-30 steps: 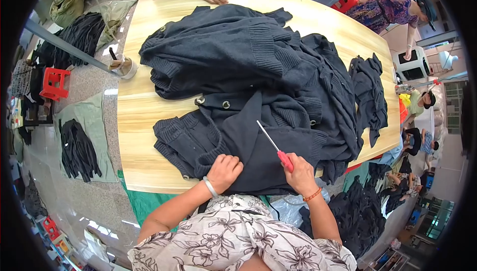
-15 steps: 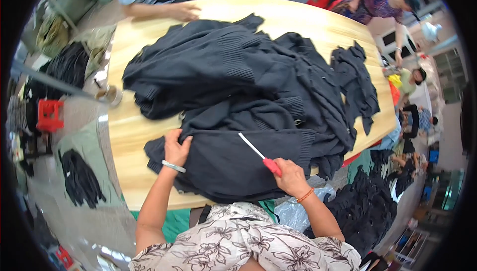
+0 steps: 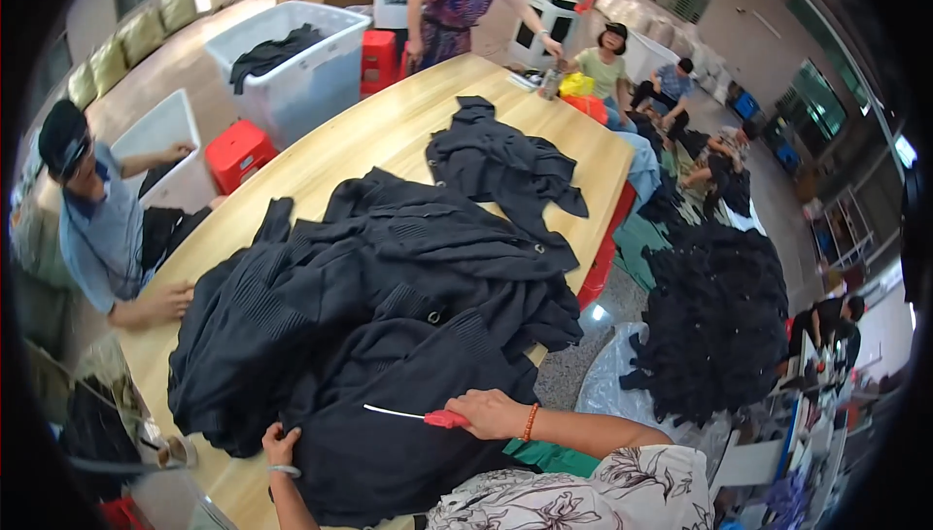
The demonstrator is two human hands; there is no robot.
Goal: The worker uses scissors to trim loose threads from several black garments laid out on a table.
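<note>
A heap of black knit sweaters (image 3: 321,277) with ribbed bands covers much of the wooden table in front of me. My left hand (image 3: 280,444) is closed on the edge of the nearest black sweater (image 3: 389,462), which lies flat. In my right hand (image 3: 496,413) is a red-handled tool (image 3: 445,419) with a long, thin, pale shaft. The shaft points left, over the nearest sweater; whether its tip touches the cloth I cannot tell. Small rings show on the knit. Another black garment (image 3: 501,153) lies apart at the far side.
A person in blue (image 3: 102,229) rests a hand at the table's (image 3: 360,136) left edge. Another person (image 3: 462,5) stands at its far end. Red stools (image 3: 238,154) and a large white bin (image 3: 287,73) stand beyond it. On the right floor lies a black garment pile (image 3: 719,321).
My view has swung to the right and up, showing more of the room. Both hands keep their holds: the left on the sweater's edge, the right on the tool.
</note>
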